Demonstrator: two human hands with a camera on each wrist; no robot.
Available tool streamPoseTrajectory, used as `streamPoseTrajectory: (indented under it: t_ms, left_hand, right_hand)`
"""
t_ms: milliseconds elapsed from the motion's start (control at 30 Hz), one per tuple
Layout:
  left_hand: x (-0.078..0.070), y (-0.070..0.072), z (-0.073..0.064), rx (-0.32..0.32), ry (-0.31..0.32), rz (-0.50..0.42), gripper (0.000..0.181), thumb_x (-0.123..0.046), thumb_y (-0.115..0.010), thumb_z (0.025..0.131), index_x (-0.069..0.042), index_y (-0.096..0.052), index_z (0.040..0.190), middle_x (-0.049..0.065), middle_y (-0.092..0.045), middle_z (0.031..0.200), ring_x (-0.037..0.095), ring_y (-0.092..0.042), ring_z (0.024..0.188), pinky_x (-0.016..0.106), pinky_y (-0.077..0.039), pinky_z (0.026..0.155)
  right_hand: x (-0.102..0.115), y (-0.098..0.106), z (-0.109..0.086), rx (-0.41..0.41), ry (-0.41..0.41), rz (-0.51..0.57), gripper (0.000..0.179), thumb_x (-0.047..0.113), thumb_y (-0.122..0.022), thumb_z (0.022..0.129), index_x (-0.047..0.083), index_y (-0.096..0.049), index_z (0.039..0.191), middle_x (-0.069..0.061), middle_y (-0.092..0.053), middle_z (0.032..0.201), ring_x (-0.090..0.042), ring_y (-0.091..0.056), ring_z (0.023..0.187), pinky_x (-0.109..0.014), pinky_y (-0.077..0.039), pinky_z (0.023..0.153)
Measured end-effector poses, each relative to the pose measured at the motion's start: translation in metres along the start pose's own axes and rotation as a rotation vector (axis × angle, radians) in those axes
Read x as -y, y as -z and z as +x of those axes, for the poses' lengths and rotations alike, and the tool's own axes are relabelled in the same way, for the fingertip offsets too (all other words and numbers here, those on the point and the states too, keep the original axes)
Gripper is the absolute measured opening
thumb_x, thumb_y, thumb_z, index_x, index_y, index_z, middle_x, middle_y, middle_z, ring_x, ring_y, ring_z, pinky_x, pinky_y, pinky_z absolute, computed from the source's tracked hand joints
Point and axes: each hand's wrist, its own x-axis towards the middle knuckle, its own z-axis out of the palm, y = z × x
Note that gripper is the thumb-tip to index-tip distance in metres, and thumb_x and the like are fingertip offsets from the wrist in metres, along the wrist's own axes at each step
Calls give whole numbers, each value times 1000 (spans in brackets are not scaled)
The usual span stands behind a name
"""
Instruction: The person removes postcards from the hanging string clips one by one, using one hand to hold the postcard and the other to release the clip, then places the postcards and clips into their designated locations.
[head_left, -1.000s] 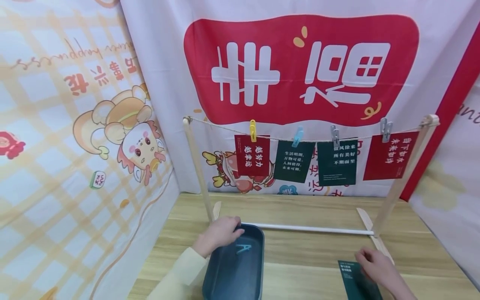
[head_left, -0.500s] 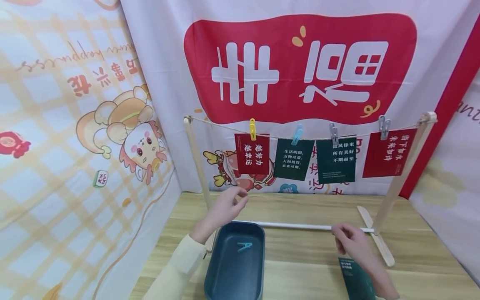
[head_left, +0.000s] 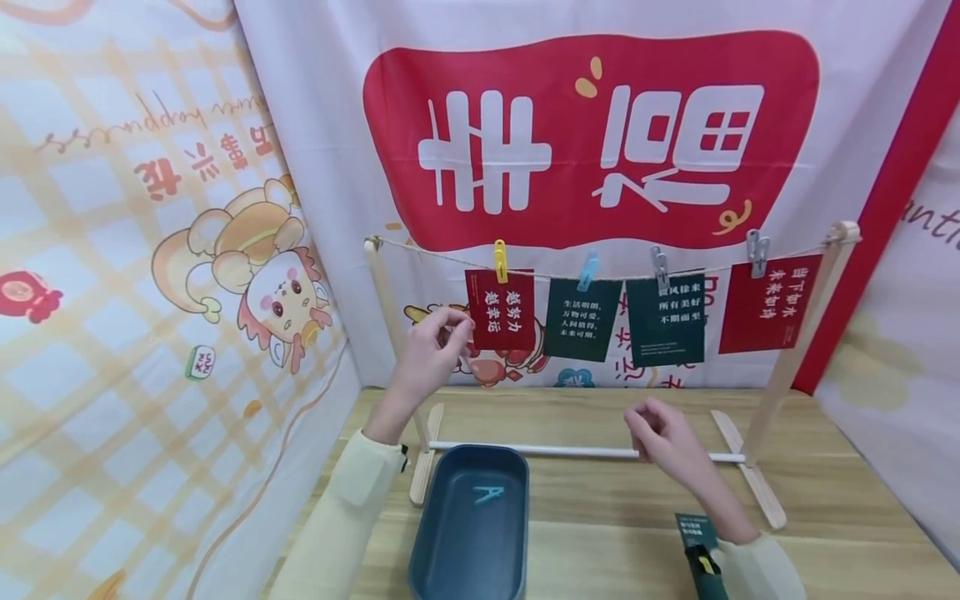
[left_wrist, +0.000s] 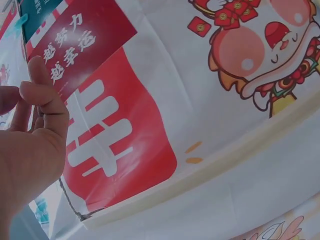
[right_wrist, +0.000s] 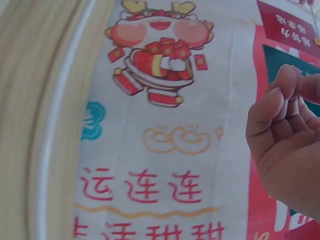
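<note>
My left hand [head_left: 431, 354] is raised with loosely bent fingers just left of a hanging red card [head_left: 501, 321]; in the left wrist view its fingertips overlap the card's edge, and contact cannot be made out. A yellow clothespin [head_left: 500, 262] clips that card to a string. My right hand [head_left: 667, 442] hovers in front of the rack, fingers loosely curled, nothing visible in them. Two green cards [head_left: 583, 329] and another red card [head_left: 765, 308] also hang, from a light blue clothespin [head_left: 588, 270] and grey clothespins [head_left: 660, 267].
A dark blue tray [head_left: 468, 567] holds one blue clothespin [head_left: 489, 494]. Under my right forearm lies a loose green card [head_left: 696, 527], partly covered. The wooden rack's post [head_left: 806, 333] and white bottom bar [head_left: 570, 451] stand before a printed cloth backdrop.
My left hand has risen from the tray's far rim to beside the left red card. My right hand has left the loose green card, moving up and left.
</note>
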Motion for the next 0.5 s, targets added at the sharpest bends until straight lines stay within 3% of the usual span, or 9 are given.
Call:
streamPoseTrajectory:
  t_ms: [167, 367, 500]
  left_hand:
    - [-8, -1, 7, -32, 23, -8, 16, -22, -57, 99, -9, -65, 104, 8, -66, 76, 14, -63, 64, 27, -50, 48]
    - [-22, -3, 17, -46, 18, -22, 19, -22, -58, 99, -8, -64, 110, 15, -69, 89, 20, -67, 71, 28, -54, 58]
    - [-30, -3, 25, -67, -12, -21, 17, -21, -59, 98, -10, -63, 111, 11, -67, 92, 25, -67, 72, 28, -56, 61]
  right_hand:
    - [20, 1, 12, -11, 54, -1, 22, 36, -53, 101, 15, -58, 107, -7, -61, 74, -20, -59, 58, -28, -53, 55]
    - [40, -5, 21, -25, 87, 62, 25, 35, -54, 101, 16, -56, 116, -9, -63, 77, -22, -60, 58, -29, -55, 56]
    - [49, -8, 29, -10, 124, 65, 25, 33, -53, 101, 16, -56, 120, -9, -63, 77, -20, -60, 58, -28, -55, 56]
